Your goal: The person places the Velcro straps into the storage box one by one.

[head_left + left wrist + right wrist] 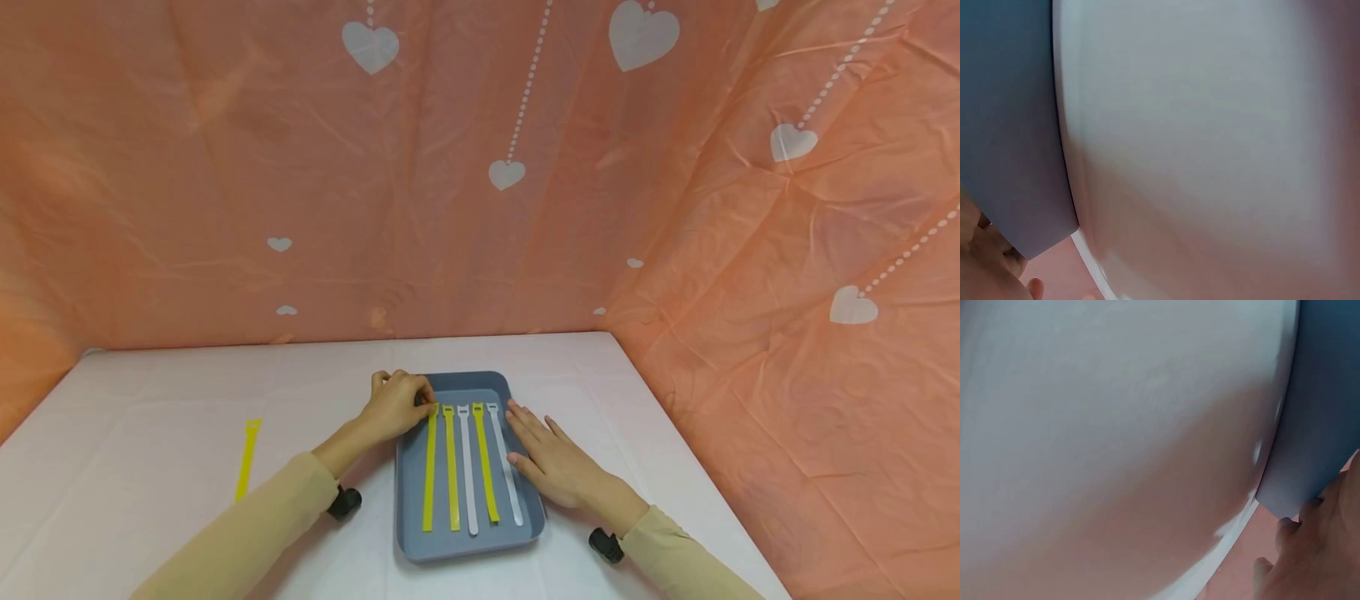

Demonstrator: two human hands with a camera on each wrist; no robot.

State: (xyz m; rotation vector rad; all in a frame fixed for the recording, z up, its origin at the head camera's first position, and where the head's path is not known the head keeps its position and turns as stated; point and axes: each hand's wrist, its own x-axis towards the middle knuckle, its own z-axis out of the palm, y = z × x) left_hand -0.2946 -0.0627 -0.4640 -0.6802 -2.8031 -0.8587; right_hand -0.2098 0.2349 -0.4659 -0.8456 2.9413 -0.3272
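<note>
A blue-grey tray [468,546] holds several hook-and-loop cable ties laid side by side, slotted heads towards the far end. At the tray's far left, my left hand [395,406] pinches the head of the leftmost yellow cable tie [430,475] between thumb and finger. To its right lie another yellow cable tie [452,475], a white cable tie [467,471], a third yellow one and a second white cable tie [506,467]. My right hand [558,462] rests against the tray's right rim with fingers extended. Both wrist views show mostly the tray's outer wall [1010,125] and part of each hand.
One more yellow cable tie [247,462] lies on the white tabletop [165,400] to the left, its near end hidden behind my left sleeve [255,533]. A pink cloth with white hearts [450,250] hangs behind the table and along its right side.
</note>
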